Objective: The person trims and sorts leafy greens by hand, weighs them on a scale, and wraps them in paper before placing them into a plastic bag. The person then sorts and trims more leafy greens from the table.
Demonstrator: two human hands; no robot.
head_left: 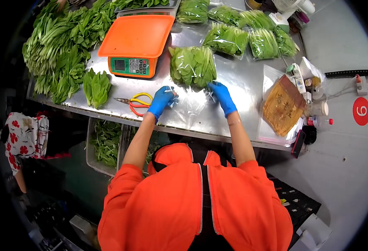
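A clear plastic bag full of leafy greens lies on the metal table, its loose end toward me. My left hand, in a blue glove, is closed at the left side of that loose plastic. On the right side, my right hand, also blue-gloved, has its fingers closed at the bag's edge near the leaves. Left of my left hand are pliers with red and yellow handles. An orange scale stands behind them.
Loose greens are heaped at the left, with a small bunch nearer. Several filled bags lie at the back right. A brown cloth-like piece rests on plastic sheets at right. A crate of greens is below. Another person is at far left.
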